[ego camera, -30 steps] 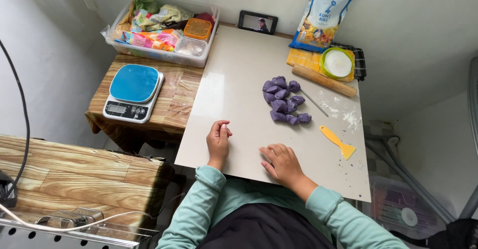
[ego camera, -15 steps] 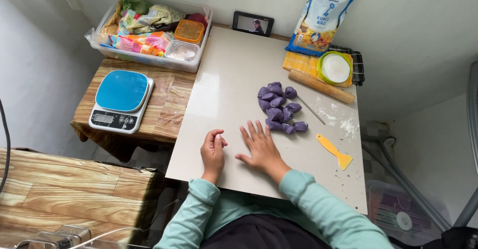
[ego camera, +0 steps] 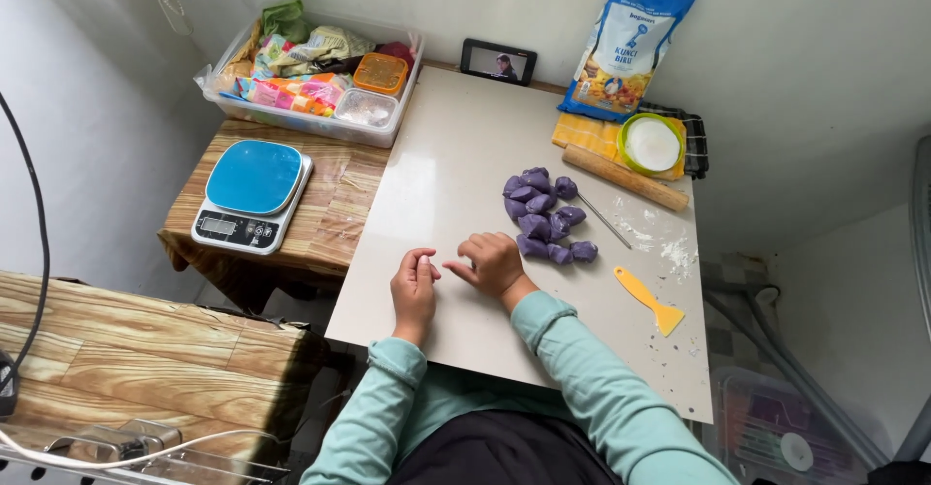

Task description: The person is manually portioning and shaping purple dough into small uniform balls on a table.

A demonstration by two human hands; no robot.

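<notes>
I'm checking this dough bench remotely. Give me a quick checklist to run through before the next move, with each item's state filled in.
1. Purple dough pieces heaped together on the board: ok.
2. Right hand within reach of the heap: ok, just beside it.
3. Left hand free: cannot tell, fingers curled, perhaps pinching something small.
4. Yellow scraper at hand: ok, lying right of the hands.
5. Rolling pin on the board: ok.
6. Board clean: not ok, flour scattered near the scraper.

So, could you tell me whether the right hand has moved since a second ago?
Yes. The right hand has slid up the board towards the purple dough pieces, nearly reaching them, and sits closer to the left hand.
</notes>
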